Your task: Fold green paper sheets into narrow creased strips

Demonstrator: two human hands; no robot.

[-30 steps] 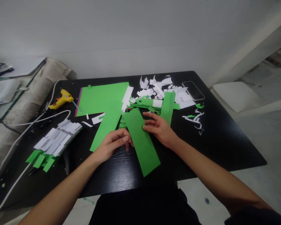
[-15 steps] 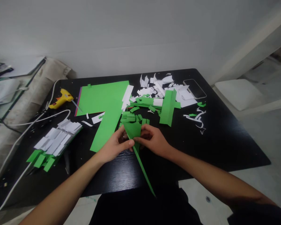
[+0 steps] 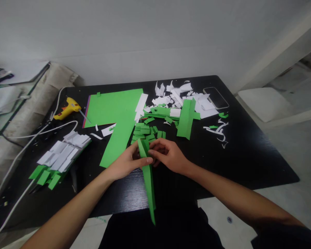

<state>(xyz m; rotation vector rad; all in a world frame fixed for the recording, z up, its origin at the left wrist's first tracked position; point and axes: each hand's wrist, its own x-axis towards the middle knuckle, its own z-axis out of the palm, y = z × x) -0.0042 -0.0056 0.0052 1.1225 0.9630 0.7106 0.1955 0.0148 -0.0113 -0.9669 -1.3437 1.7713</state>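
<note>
Pinching a folded green paper strip (image 3: 148, 183) near its far end, clamping it between thumb and fingers of the left hand (image 3: 128, 162) and nipping its right side between closed thumb and fingers of the right hand (image 3: 171, 155). Holding it over the near edge of the black table (image 3: 197, 173). Facing, just beyond, small green paper pieces (image 3: 142, 128); farther out, a creased green strip (image 3: 186, 119), white paper scraps (image 3: 162, 102) and a smartphone (image 3: 217, 98); leftward, a green sheet (image 3: 111, 105) and a yellow hot-glue gun (image 3: 69, 109).

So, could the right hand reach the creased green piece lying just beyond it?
Probably yes: the creased green piece lies nearby, only bare tabletop between it and the right hand, though that hand holds the green strip.
</note>
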